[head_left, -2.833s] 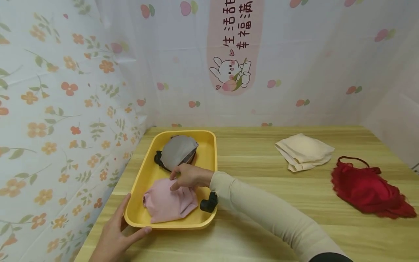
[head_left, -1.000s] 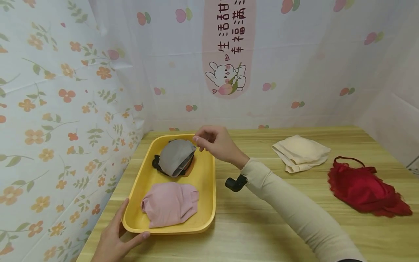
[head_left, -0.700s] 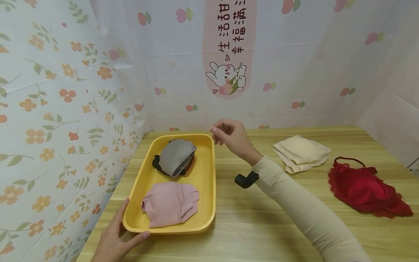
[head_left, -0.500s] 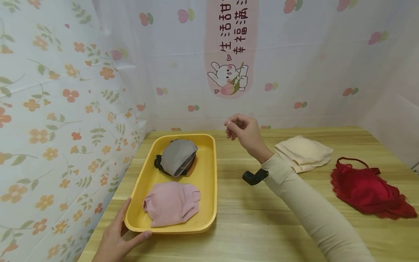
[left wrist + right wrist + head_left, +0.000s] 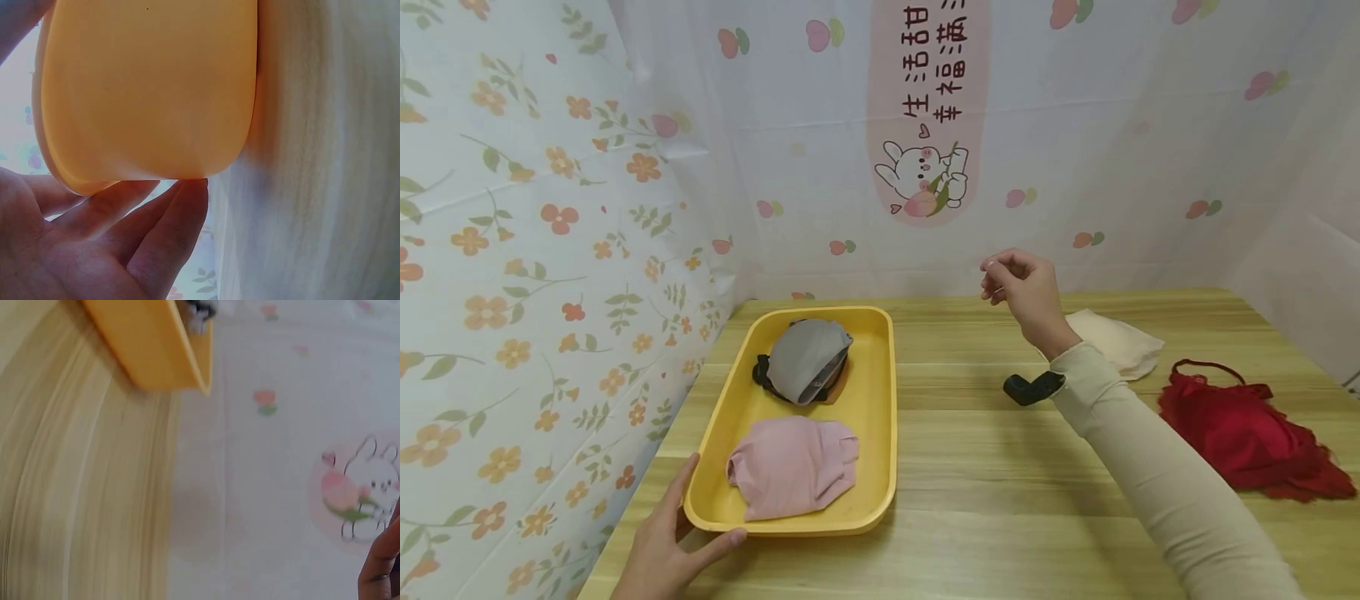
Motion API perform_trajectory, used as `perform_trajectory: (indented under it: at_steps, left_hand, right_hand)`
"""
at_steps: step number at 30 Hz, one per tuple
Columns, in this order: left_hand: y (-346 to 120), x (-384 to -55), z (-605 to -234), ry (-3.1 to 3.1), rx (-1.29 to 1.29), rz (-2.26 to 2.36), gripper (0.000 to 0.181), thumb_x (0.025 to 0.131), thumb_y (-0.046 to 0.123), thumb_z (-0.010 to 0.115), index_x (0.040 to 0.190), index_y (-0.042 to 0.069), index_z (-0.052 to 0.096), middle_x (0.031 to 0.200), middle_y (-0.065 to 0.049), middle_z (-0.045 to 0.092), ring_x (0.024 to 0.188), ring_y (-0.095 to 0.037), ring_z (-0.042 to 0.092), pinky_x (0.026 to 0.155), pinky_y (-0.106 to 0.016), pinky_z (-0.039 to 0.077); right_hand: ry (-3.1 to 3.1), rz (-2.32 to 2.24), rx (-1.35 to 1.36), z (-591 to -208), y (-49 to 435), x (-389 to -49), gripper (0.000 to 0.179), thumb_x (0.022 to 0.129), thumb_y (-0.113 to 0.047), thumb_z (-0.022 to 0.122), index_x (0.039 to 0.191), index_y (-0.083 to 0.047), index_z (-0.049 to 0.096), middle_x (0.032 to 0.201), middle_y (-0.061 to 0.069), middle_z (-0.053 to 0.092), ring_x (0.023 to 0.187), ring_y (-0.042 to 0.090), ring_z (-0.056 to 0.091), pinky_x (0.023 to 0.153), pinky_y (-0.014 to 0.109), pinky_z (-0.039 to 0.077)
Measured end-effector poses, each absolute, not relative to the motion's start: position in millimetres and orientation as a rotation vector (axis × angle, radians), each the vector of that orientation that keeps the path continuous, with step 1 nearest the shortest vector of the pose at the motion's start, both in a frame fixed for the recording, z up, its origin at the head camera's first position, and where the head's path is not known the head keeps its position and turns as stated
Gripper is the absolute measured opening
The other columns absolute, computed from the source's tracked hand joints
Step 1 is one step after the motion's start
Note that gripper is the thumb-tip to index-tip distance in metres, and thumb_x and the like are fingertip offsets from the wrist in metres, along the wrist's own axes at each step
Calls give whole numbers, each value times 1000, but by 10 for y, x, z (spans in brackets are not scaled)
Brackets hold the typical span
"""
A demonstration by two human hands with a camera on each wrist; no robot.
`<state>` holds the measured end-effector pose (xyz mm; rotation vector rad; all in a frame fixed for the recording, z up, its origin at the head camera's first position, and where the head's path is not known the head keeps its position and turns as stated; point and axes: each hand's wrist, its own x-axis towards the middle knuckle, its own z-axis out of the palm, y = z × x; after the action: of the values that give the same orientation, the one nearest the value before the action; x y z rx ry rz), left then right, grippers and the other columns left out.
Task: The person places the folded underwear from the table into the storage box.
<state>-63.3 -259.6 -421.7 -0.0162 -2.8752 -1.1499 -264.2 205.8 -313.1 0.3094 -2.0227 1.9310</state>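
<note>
My left hand [image 5: 658,537] rests at the near left corner of a yellow tray [image 5: 892,433], thumb at the front side. In the left wrist view, its nearly straight fingers [image 5: 169,234] touch the outer wall. Inside the tray lie a folded grey bra [image 5: 805,354] with black straps, toward the back, and a folded pink garment [image 5: 793,467] in front. My right hand [image 5: 1032,298] is raised over the table right of the tray, holding nothing, fingers loosely curled. It is nearest to a folded beige garment [image 5: 1116,343], partly hidden behind the wrist and forearm.
A red lace-edged bra [image 5: 1240,433] lies at the right of the wooden table [image 5: 970,492], its left edge overlapped by the right sleeve. A black camera mount [image 5: 1030,390] sticks out from the right wrist. Printed white curtains [image 5: 805,167] close off the back and sides.
The right hand has left the pink garment in the tray, passed over the tray's right edge and moved right to near the beige garment. The left hand has stayed at the tray's corner.
</note>
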Motion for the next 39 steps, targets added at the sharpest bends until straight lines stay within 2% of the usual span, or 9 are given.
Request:
perform_trajectory:
  at_steps: [2,6,9,12,18,23,31,35,39]
  left_hand:
    - [-2595,-636,-4218,-2875,-16,-1153,115,76,32,89,162,11,16,156,-28,37,119,-14,60,86,-11,54]
    - [-2596,-631,-4225,-2857,-22,-1169,115,75,31,90,162,11,18,156,-28,38,111,15,48,86,-11,53]
    - [-2596,-631,-4223,-2853,-23,-1176,114,75,31,90,162,12,18,157,-28,37,108,23,40,86,-10,53]
    - [-2595,-636,-4219,-2858,-19,-1172,114,75,32,89,162,13,17,157,-28,37,110,18,45,86,-11,53]
    - [-2591,-653,-4211,-2876,-11,-1150,115,75,33,89,162,12,17,157,-28,37,120,-16,60,86,-12,54]
    - [-2591,-645,-4222,-2870,-4,-1155,115,75,32,89,162,11,17,157,-28,37,122,-21,59,87,-11,53]
    - [-2597,-636,-4235,-2863,13,-1189,115,75,33,89,162,12,17,158,-27,36,114,11,50,88,-10,52]
    - [-2597,-644,-4231,-2876,25,-1188,115,76,34,89,162,12,17,158,-27,35,120,-8,58,88,-10,52]
    - [-2596,-648,-4235,-2882,34,-1187,115,76,34,89,162,11,17,159,-27,34,125,-26,58,88,-10,52]
  right_hand:
    - [-2038,1893,274,-3144,2146,-2651,12,98,-19,66,91,-11,71,70,-6,67,61,9,65,56,21,55]
    - [-2067,1828,196,-3204,2333,-2683,11,99,-19,65,90,-15,71,69,-8,67,61,8,65,56,21,54]
    - [-2086,1787,132,-3264,2491,-2691,12,99,-19,64,89,-17,71,68,-11,67,61,7,64,55,21,54]
    - [-2119,1728,67,-3330,2649,-2688,14,99,-21,63,87,-20,71,68,-14,66,61,4,64,56,21,55]
    - [-2198,1620,-30,-3482,2992,-2672,11,100,-24,62,98,-16,67,71,-17,65,62,1,64,56,18,55]
    - [-2304,1508,-126,-3618,3261,-2670,18,101,-27,60,106,-10,63,73,-23,62,66,-4,60,57,16,54]
    - [-2343,1512,-401,-3746,3542,-2581,20,99,-17,60,114,-4,66,78,-24,57,75,-2,56,63,16,53]
    - [-2459,1426,-529,-3802,3633,-2561,19,99,-25,62,113,-12,64,90,-17,55,84,4,52,66,17,51]
    - [-2583,1299,-582,-3858,3686,-2555,36,97,-35,64,117,-5,61,114,9,59,99,23,54,72,30,50]
